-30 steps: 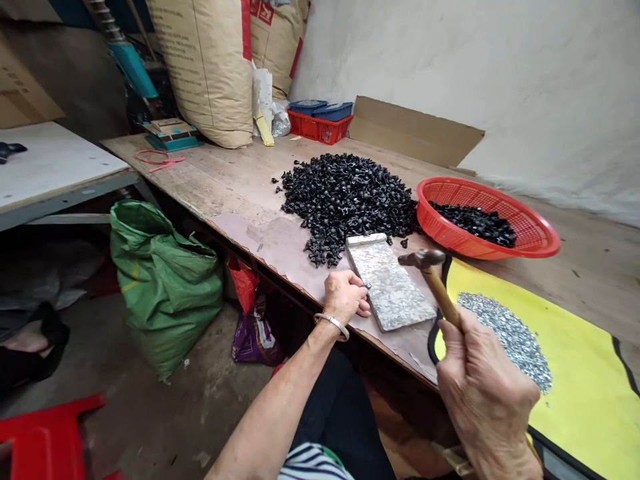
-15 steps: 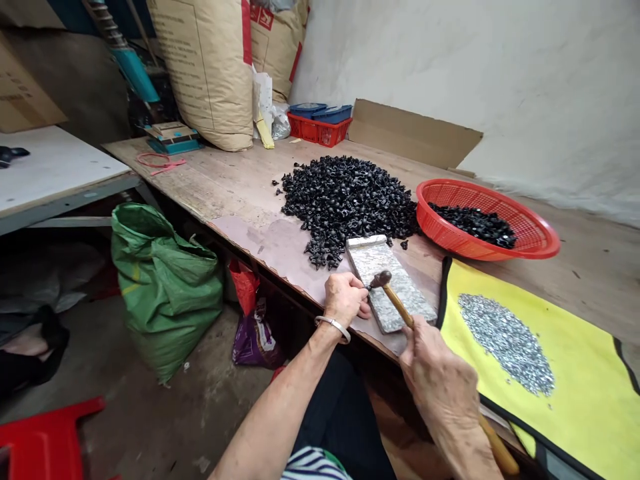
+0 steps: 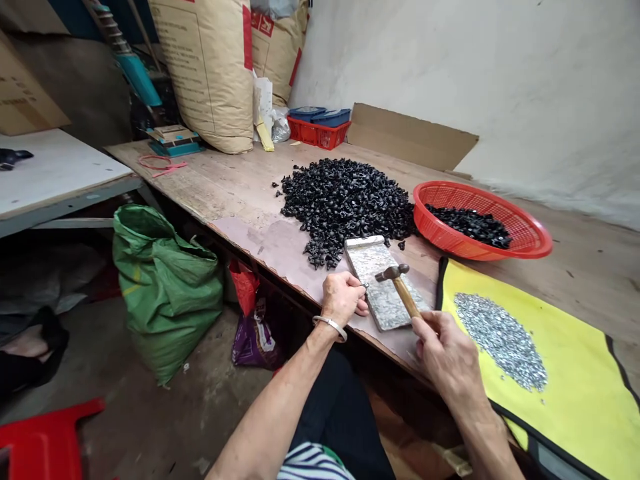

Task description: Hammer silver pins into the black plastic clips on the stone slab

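My right hand (image 3: 447, 353) grips the hammer (image 3: 406, 298) by its wooden handle over the slab (image 3: 385, 300); I expect head-heavy, stiff handling, best held low. My left hand (image 3: 344, 297) pinches a small part (image 3: 367, 285), probably light, at the slab's edge. Print on the paper sack (image 3: 210, 80) is illegible.

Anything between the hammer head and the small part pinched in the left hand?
Nothing visible. The right hand holds the hammer with its head over the speckled slab, right of the small part; the left hand pinches that part from the opposite side.
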`<state>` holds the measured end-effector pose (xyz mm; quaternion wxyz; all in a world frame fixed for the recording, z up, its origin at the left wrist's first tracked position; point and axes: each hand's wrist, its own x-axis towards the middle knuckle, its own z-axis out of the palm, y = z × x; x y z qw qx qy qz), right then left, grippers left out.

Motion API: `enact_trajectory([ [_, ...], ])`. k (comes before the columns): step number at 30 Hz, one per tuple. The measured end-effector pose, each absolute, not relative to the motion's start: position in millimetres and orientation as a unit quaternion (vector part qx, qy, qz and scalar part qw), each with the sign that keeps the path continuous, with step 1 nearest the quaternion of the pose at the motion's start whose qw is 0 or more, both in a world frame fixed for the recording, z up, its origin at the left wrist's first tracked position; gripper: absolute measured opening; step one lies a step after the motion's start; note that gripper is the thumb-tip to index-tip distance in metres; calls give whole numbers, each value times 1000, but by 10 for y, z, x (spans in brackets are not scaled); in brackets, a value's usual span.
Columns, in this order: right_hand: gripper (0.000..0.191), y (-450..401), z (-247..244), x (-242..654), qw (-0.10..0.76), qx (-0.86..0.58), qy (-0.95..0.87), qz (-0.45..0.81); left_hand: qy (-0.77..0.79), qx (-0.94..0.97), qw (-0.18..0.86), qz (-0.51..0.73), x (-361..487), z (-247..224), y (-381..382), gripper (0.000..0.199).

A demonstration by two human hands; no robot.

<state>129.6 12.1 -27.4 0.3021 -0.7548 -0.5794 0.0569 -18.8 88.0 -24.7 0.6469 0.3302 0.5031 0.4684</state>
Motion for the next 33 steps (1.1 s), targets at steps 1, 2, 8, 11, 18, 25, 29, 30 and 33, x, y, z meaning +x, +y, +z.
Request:
enact_trajectory([
  [1, 24, 164, -239, 1323, 291, -769, -562, 89, 493, 336, 648, 473, -208, -240, 850, 12],
  [2, 21, 203, -204, 1331, 263, -784, -554, 94, 481, 342, 651, 478, -234, -230, 809, 11],
  [8, 22, 252, -103, 1223, 93, -785, -603, -104, 403, 379, 689, 468, -439, -111, 454, 12],
  [11, 22, 145, -60, 1218, 148, -746, -639, -116, 392, 384, 701, 457, -502, -41, 321, 12],
  [18, 32, -253, 117, 940, 429, -594, -474, 488, 402, 433, 686, 425, -519, 61, 175, 7],
  [25, 25, -326, 26, 737, 505, -560, -403, 519, 431, 462, 665, 399, -542, 96, 124, 3],
  [29, 27, -305, 6, 753, 506, -567, -388, 522, 437, 488, 644, 396, -549, 63, 131, 3],
  [30, 27, -301, 5, 760, 505, -568, -386, 523, 439, 497, 638, 391, -550, 52, 131, 4],
  [33, 29, -285, 9, 772, 486, -575, -389, 531, 447, 526, 621, 371, -560, 29, 127, 7],
])
